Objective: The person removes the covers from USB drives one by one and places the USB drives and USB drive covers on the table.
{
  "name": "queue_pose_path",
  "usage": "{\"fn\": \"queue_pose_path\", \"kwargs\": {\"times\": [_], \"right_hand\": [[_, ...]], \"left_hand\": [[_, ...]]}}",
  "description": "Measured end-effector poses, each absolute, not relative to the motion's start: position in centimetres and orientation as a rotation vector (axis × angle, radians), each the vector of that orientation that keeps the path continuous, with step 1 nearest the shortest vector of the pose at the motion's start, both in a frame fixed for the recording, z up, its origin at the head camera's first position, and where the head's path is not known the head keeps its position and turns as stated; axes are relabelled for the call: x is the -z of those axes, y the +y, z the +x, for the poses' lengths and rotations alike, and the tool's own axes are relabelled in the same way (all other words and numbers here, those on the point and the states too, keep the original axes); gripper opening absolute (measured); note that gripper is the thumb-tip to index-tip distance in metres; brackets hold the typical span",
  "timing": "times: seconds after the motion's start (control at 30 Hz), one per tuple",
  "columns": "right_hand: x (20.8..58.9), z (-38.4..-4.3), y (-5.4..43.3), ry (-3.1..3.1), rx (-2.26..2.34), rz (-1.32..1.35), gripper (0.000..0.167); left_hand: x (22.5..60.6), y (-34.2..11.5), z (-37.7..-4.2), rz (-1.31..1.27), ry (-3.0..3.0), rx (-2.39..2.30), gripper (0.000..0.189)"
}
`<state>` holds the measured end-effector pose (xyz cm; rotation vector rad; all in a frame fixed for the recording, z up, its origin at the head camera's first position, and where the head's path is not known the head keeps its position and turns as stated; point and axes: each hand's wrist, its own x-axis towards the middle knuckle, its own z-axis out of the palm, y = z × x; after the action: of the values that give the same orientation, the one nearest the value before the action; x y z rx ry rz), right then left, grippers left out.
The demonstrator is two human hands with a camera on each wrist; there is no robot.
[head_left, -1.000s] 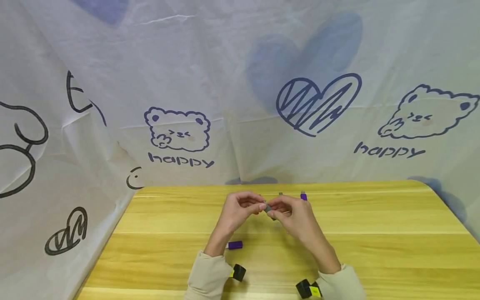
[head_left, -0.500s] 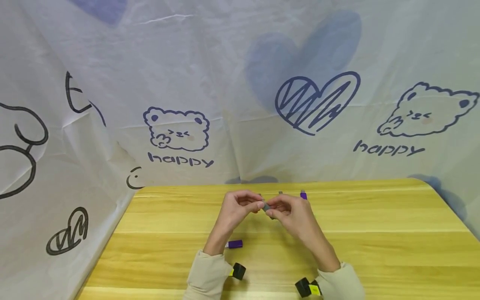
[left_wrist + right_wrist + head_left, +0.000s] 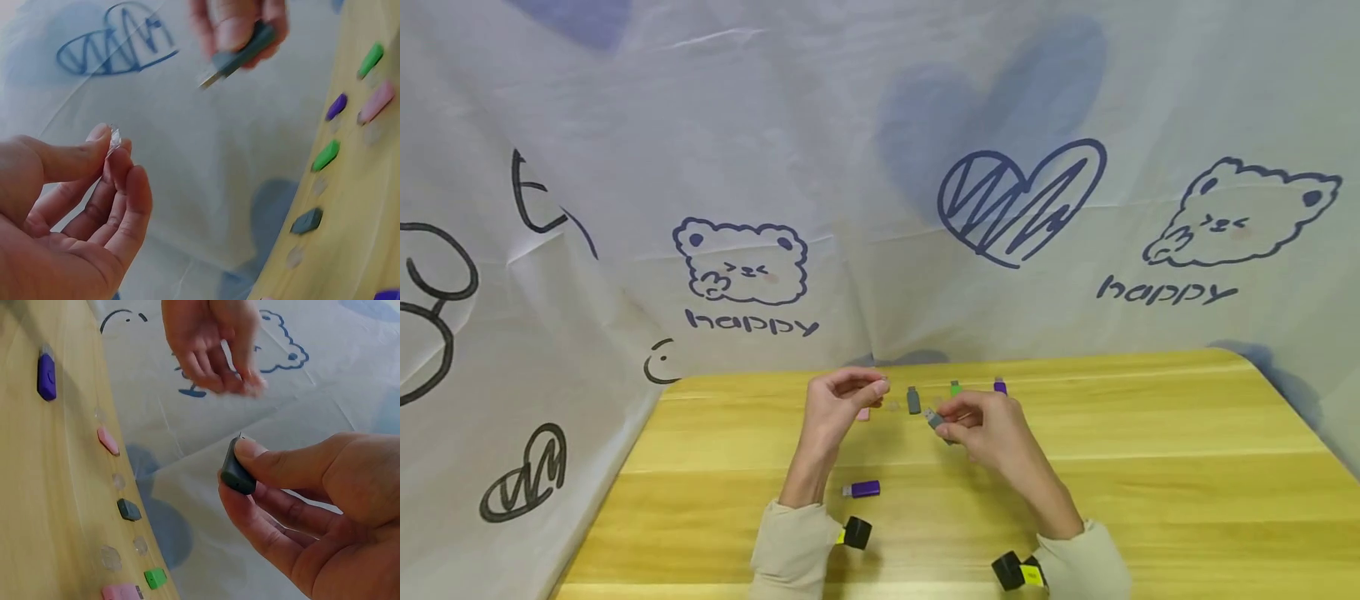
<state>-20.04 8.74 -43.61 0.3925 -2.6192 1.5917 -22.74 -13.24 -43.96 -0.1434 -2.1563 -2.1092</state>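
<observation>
Between the thumb and index finger of my right hand (image 3: 992, 427) is a grey USB flash drive (image 3: 935, 419), its metal connector bare and pointing toward the left hand. My left hand (image 3: 833, 410) pinches a small clear plastic cap (image 3: 115, 140), seen best in the left wrist view. Drive and cap are apart, both held above the table. On the table behind them lie another grey USB flash drive (image 3: 913, 401), a pink one (image 3: 863, 414) partly behind the left hand, and a green one (image 3: 955, 388) partly behind the right hand.
A purple flash drive (image 3: 865, 489) lies nearer the front with its connector showing. Another purple drive (image 3: 1000, 387) is at the back right. Several clear caps, such as this cap (image 3: 111, 557), lie among the drives. A printed cloth (image 3: 880, 208) hangs behind the wooden table (image 3: 1150, 483).
The clear cap has come off the grey flash drive. My left hand has moved left with it, while the right hand stays nearly in place with the drive.
</observation>
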Motion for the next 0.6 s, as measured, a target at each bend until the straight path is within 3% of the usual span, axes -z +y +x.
{"fn": "queue_pose_path", "kwargs": {"times": [0.6], "right_hand": [[46.1, -20.8, 7.2, -2.564, -1.598, 0.298, 0.012]], "left_hand": [[44.2, -16.2, -23.0, -0.173, -2.201, 2.123, 0.013]]}}
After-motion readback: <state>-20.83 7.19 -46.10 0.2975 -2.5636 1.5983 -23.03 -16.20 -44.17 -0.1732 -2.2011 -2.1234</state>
